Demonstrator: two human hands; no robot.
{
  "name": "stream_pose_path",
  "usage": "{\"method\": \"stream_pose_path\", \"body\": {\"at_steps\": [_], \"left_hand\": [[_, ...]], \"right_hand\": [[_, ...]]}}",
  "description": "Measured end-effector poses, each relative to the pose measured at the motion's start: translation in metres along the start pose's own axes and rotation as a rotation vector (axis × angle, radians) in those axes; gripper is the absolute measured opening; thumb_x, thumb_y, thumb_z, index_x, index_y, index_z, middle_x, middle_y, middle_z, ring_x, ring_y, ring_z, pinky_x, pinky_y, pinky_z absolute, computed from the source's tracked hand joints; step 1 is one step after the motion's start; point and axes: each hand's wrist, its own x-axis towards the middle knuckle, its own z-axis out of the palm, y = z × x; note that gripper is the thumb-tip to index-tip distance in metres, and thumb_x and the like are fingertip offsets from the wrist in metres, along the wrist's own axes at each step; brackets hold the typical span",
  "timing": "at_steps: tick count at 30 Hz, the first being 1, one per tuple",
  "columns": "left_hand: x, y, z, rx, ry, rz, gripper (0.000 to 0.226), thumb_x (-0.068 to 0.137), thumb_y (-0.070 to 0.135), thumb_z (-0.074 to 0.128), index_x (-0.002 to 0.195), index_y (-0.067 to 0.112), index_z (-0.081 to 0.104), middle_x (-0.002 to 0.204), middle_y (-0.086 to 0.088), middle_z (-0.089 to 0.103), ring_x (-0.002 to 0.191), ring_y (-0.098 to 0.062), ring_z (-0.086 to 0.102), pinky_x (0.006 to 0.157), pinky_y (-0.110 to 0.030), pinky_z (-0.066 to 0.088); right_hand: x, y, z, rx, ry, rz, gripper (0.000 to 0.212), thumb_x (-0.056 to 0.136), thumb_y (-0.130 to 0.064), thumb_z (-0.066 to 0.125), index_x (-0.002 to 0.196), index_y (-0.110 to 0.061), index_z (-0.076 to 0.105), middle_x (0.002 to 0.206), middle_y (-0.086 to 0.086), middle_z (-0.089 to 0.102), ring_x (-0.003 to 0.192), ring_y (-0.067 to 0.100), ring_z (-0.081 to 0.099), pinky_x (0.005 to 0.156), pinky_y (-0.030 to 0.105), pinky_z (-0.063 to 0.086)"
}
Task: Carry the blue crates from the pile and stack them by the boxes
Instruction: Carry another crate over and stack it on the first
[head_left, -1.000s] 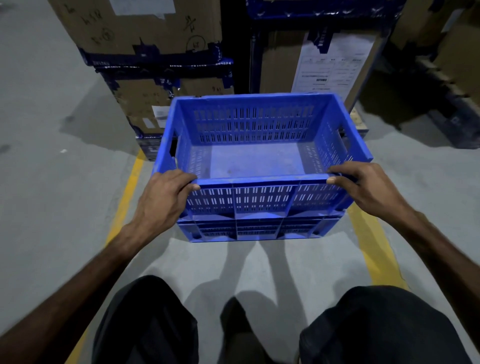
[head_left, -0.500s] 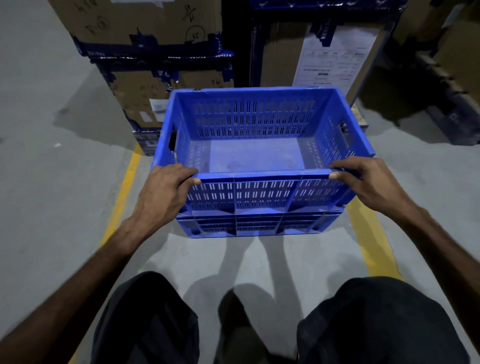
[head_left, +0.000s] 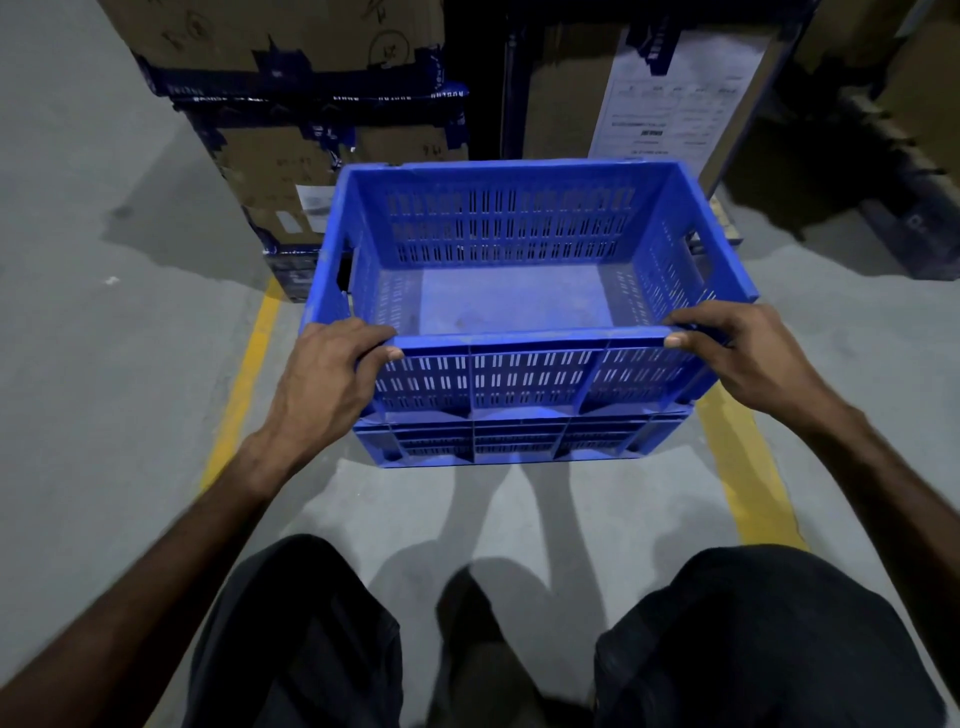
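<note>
Beside cardboard boxes (head_left: 311, 171), left hand (head_left: 327, 384) and right hand (head_left: 748, 358) grip top blue crate (head_left: 519, 291) rim; seat squarely on lower crate (head_left: 509, 441).

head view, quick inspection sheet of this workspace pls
surface: grey concrete floor with yellow lines.
job's things: top crate, empty, nested on a lower crate, in front of the boxes.
clutter: small white scrap on the floor.
grippers: left hand and right hand both grip the top crate's near rim at its corners.
cables: nothing seen.
surroundings: taped boxes, a paper sheet on the right one, dark stacks at far right, too dim to identify.
</note>
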Motion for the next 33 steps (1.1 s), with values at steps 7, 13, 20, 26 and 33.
{"method": "stream_pose_path", "body": {"at_steps": [7,13,20,26,33], "left_hand": [[0.001,0.001,-0.001,0.01,-0.02,-0.02,0.034,0.102,0.036,0.052,0.108,0.01,0.073,0.087,-0.003,0.07,0.076,-0.023,0.06,0.073,-0.04,0.046],[0.001,0.0,-0.004,-0.002,-0.039,-0.019,0.035,0.103,0.038,0.051,0.106,0.011,0.072,0.084,-0.003,0.068,0.073,-0.021,0.059,0.071,-0.043,0.048],[0.001,0.0,-0.005,0.007,-0.045,0.002,0.038,0.104,0.042,0.048,0.109,0.013,0.071,0.086,-0.002,0.069,0.075,-0.022,0.06,0.073,-0.045,0.049],[0.0,0.002,-0.014,-0.051,-0.02,-0.083,0.043,0.099,0.048,0.057,0.117,0.013,0.074,0.102,0.0,0.074,0.087,-0.016,0.066,0.08,-0.026,0.05],[0.033,-0.014,-0.039,-0.094,0.229,-0.286,0.018,0.097,0.029,0.069,0.112,0.021,0.076,0.113,-0.004,0.075,0.097,-0.011,0.064,0.085,-0.009,0.04]], "right_hand": [[-0.001,0.002,0.0,0.008,-0.002,0.005,0.038,0.095,-0.042,0.061,0.119,-0.014,0.072,0.111,-0.004,0.071,0.094,0.012,0.064,0.071,0.019,0.047],[0.0,0.001,-0.001,-0.011,0.006,0.014,0.037,0.094,-0.041,0.065,0.118,-0.014,0.073,0.112,-0.001,0.073,0.094,0.01,0.063,0.071,0.015,0.044],[-0.001,-0.008,-0.008,0.015,-0.03,0.037,0.049,0.088,-0.051,0.06,0.119,-0.014,0.073,0.11,-0.005,0.072,0.094,0.009,0.064,0.07,0.018,0.048],[0.003,-0.012,-0.019,0.001,0.004,0.081,0.03,0.086,-0.047,0.073,0.103,-0.023,0.078,0.1,-0.012,0.073,0.089,-0.001,0.064,0.074,0.019,0.046],[0.039,-0.003,-0.046,-0.035,0.221,0.168,0.026,0.094,-0.037,0.07,0.107,-0.015,0.078,0.11,0.002,0.076,0.101,0.018,0.068,0.083,0.035,0.048]]}}
